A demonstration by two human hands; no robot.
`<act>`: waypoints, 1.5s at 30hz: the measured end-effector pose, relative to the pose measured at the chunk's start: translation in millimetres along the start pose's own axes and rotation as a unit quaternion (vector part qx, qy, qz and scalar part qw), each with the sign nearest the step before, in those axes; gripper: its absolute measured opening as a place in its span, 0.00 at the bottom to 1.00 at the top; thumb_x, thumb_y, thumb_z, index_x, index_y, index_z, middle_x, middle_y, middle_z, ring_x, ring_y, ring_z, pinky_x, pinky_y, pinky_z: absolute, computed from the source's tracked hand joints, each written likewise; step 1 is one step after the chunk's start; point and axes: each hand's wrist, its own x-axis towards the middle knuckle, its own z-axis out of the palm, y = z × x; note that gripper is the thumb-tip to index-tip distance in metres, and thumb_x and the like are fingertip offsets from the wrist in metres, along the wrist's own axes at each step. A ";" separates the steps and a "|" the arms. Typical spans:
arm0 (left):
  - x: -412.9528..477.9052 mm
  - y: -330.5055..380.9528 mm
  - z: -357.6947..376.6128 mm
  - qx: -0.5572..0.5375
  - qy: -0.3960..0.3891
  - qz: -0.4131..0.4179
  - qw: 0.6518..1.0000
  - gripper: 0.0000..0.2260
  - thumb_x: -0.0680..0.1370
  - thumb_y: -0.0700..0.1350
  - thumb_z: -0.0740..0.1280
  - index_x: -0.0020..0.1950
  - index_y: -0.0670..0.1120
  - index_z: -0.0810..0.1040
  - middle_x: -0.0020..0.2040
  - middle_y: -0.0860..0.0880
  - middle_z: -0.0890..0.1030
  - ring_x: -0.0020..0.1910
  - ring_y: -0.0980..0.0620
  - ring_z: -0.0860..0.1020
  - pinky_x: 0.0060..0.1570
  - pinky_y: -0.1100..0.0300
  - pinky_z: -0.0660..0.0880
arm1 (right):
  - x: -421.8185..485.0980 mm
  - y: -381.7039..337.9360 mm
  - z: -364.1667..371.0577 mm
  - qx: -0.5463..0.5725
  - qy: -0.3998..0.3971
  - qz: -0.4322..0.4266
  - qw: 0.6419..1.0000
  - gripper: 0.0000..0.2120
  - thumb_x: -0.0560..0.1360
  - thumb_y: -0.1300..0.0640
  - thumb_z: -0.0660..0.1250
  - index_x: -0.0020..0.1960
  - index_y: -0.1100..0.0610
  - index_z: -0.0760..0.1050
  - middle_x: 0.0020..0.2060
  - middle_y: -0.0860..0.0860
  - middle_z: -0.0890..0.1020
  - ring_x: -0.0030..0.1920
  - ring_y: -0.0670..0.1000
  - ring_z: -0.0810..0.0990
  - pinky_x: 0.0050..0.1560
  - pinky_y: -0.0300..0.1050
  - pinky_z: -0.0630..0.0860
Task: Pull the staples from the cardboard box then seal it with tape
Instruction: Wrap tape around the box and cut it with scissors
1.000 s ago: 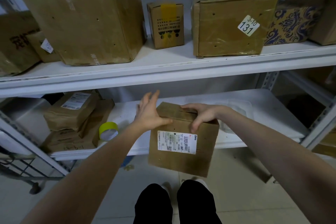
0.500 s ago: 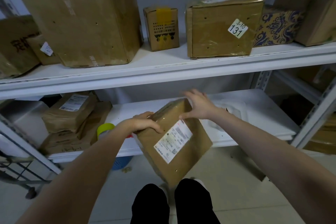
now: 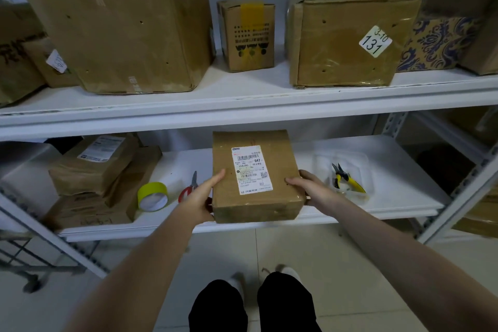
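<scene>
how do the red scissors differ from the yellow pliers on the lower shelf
The red scissors lie bare on the lower shelf, left of the cardboard box; the yellow pliers sit in a clear tray, right of it. The left hand partly hides the scissors; the pliers show fully. Both point away from the person.

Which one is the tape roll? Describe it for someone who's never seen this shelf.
Look at the lower white shelf, left half. Between the stack of brown parcels and the red-handled scissors lies the tape roll. It is the only round, yellow-green thing there, its pale core facing the camera.
</scene>
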 end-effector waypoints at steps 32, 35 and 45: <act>40.6 9.9 13.3 0.370 0.134 0.165 0.905 0.14 0.81 0.36 0.58 0.66 0.45 0.72 0.70 0.47 0.71 0.67 0.45 0.69 0.57 0.61 0.68 | 51.6 20.9 26.6 -0.167 0.169 -0.079 0.968 0.16 0.79 0.54 0.62 0.64 0.61 0.73 0.56 0.55 0.79 0.52 0.52 0.75 0.51 0.42 0.69; 39.6 6.9 10.1 0.342 0.135 0.149 0.918 0.19 0.79 0.36 0.60 0.71 0.43 0.67 0.73 0.47 0.67 0.72 0.46 0.65 0.52 0.63 0.65 | 45.2 22.4 27.1 -0.171 0.153 -0.070 0.971 0.16 0.80 0.56 0.61 0.65 0.61 0.72 0.58 0.55 0.78 0.53 0.51 0.75 0.53 0.42 0.69; -0.5 22.0 18.1 0.321 0.184 0.212 0.904 0.11 0.73 0.39 0.64 0.55 0.44 0.77 0.55 0.45 0.79 0.58 0.44 0.76 0.59 0.53 0.75 | -1.5 2.0 22.0 -0.116 0.172 -0.113 0.972 0.06 0.78 0.63 0.62 0.47 0.56 0.77 0.47 0.55 0.82 0.52 0.57 0.80 0.51 0.47 0.74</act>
